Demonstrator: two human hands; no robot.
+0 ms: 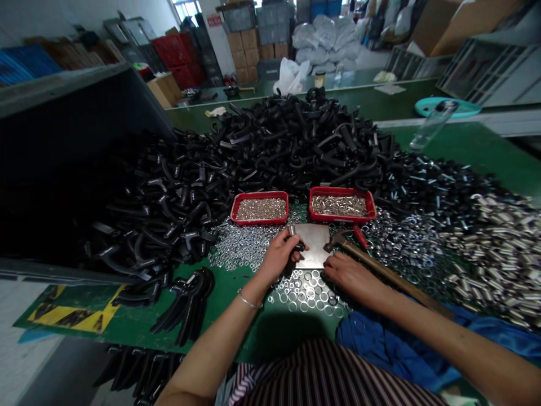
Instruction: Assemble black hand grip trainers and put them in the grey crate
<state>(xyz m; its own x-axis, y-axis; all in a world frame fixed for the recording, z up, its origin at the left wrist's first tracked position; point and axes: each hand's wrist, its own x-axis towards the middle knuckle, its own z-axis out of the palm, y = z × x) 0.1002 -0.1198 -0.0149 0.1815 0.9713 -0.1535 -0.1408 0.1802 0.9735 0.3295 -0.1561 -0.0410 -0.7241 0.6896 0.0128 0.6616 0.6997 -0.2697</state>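
My left hand (279, 255) is closed around a small part over the left edge of a flat metal plate (316, 241). A ribbed silvery piece (291, 230) shows above its fingers, and a black end sticks out at the fingertips. My right hand (344, 274) rests at the plate's lower right corner, its fingers curled together; whatever they hold, if anything, is hidden. Loose metal rings (308, 294) lie between my hands, just below the plate. A hammer (372, 262) with a wooden handle lies alongside my right hand, its head by the plate's right edge.
Two red trays (259, 221) of small metal pieces stand behind the plate. Black curved handles (296, 141) are heaped beyond them. Small nuts (240, 248) spread left, metal sleeves (499, 254) right. A red-handled tool (360, 237) and blue cloth (380, 344) lie near my right arm.
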